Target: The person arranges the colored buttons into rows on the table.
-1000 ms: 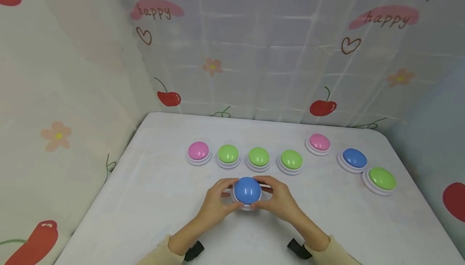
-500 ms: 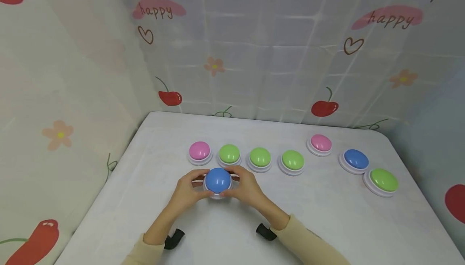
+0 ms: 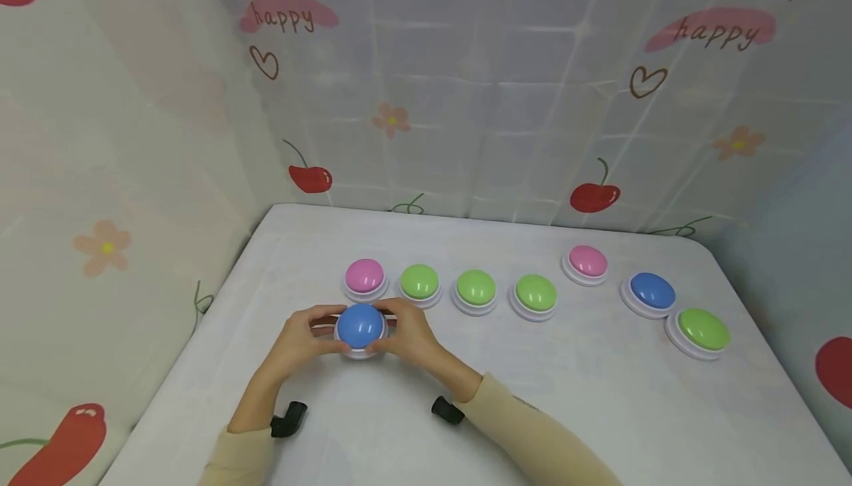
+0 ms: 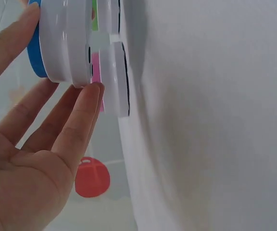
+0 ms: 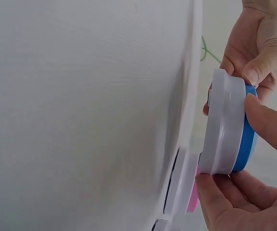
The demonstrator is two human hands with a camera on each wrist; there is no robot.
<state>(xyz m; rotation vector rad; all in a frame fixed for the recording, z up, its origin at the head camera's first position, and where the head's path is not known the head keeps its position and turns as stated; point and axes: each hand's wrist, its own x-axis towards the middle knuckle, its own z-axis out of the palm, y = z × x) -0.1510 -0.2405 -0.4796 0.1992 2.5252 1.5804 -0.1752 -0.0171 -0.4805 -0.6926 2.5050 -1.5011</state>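
Both hands hold one blue-domed push button [image 3: 360,326] with a white round base, lifted off the table. My left hand [image 3: 301,339] grips its left side, thumb at the near edge and fingers behind. From the right side my right hand [image 3: 409,334] grips it the same way. In the left wrist view the white base [image 4: 65,43] is clear of the tabletop, fingertips under its rim. The right wrist view shows the blue button [image 5: 245,137] between both hands. Just beyond it on the table sits a pink button [image 3: 364,277].
Right of the pink button stand three green buttons [image 3: 419,282] in a row. Farther right are another pink button [image 3: 588,261], a blue button [image 3: 652,291] and a green button [image 3: 703,330], the last two touching. A printed curtain [image 3: 479,101] hangs behind the white table [image 3: 566,390].
Both hands have carried the blue button leftward, from in front of the green buttons to in front of the left pink one. The buttons on the table have stayed put.
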